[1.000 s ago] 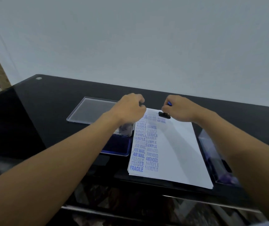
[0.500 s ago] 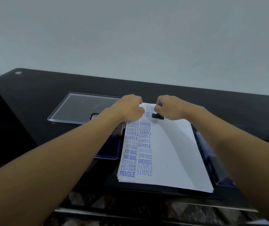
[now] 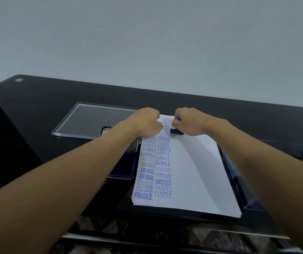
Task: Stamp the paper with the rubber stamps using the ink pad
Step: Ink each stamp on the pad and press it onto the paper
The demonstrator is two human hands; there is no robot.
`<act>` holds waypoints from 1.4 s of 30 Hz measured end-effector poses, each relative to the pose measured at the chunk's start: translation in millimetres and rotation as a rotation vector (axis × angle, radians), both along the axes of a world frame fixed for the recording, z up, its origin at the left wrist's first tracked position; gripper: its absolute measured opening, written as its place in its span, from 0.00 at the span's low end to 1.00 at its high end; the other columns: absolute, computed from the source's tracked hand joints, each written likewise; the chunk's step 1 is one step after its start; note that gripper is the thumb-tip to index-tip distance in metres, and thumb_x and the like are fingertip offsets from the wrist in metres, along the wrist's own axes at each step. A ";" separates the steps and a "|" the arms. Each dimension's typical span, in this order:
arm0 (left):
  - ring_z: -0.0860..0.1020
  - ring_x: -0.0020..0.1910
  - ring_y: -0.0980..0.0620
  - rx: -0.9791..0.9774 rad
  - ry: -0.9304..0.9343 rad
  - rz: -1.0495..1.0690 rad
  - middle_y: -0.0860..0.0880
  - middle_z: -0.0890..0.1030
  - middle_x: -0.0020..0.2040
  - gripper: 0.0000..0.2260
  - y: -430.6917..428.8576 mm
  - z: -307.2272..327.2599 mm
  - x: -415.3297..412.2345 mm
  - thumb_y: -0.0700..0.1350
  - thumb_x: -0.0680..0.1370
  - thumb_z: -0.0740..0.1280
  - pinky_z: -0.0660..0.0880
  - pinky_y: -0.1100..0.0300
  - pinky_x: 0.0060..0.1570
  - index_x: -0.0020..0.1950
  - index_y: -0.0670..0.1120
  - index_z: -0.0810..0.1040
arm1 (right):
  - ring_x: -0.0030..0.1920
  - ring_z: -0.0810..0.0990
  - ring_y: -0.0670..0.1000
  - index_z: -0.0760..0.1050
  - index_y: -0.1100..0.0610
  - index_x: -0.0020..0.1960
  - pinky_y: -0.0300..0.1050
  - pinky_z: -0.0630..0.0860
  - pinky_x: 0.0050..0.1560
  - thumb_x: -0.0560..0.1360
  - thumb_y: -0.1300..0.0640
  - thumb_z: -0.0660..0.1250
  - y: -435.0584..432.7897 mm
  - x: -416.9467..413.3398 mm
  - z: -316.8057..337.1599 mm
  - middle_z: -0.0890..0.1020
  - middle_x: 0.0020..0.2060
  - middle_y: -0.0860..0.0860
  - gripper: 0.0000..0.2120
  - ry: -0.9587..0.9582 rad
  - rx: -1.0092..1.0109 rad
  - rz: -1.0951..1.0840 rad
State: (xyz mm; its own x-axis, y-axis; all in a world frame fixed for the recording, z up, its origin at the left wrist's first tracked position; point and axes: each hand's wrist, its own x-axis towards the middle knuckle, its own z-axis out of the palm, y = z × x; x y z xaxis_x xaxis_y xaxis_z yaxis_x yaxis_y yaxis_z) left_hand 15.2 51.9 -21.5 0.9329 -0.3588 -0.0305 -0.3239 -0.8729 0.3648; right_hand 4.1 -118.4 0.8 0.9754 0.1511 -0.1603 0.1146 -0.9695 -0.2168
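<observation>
Now — right hand (image 3: 189, 121) grips stamp (image 3: 175, 132)

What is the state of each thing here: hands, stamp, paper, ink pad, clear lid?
right hand, grips the rubber stamp.
rubber stamp, upright, base down on the paper's far end.
left hand, fingers curled at the paper's far left corner.
paper, flat stack, left columns stamped, right part blank.
ink pad, open, beside the paper's left edge.
clear lid, lies flat on the table.
</observation>
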 end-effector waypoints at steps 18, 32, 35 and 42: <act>0.75 0.49 0.49 0.059 -0.005 -0.001 0.47 0.75 0.54 0.05 -2.3 -8.1 0.4 0.45 0.76 0.63 0.78 0.48 0.57 0.51 0.50 0.69 | 0.33 0.69 0.51 0.65 0.58 0.49 0.46 0.63 0.31 0.81 0.54 0.59 8.8 -10.7 -13.3 0.73 0.39 0.55 0.07 -0.039 0.029 -0.070; 0.76 0.59 0.45 0.081 -0.019 0.023 0.43 0.78 0.61 0.13 -3.6 -14.9 2.1 0.46 0.77 0.63 0.77 0.47 0.58 0.60 0.44 0.77 | 0.33 0.70 0.51 0.64 0.56 0.46 0.46 0.63 0.31 0.82 0.54 0.58 8.9 -9.4 -19.0 0.72 0.37 0.53 0.08 -0.076 0.044 -0.083; 0.76 0.59 0.46 0.091 -0.022 0.020 0.44 0.77 0.62 0.09 -3.3 -16.0 3.0 0.47 0.77 0.63 0.77 0.48 0.58 0.55 0.45 0.75 | 0.33 0.70 0.51 0.64 0.57 0.47 0.46 0.63 0.31 0.81 0.54 0.59 8.5 -9.2 -19.7 0.73 0.37 0.53 0.07 -0.075 0.046 -0.084; 0.75 0.53 0.48 0.074 -0.016 0.020 0.44 0.76 0.62 0.16 -2.5 -16.0 3.4 0.46 0.77 0.62 0.76 0.53 0.49 0.64 0.44 0.75 | 0.33 0.69 0.51 0.64 0.57 0.47 0.46 0.62 0.31 0.82 0.55 0.58 8.8 -11.2 -18.0 0.71 0.36 0.54 0.08 -0.076 0.064 -0.078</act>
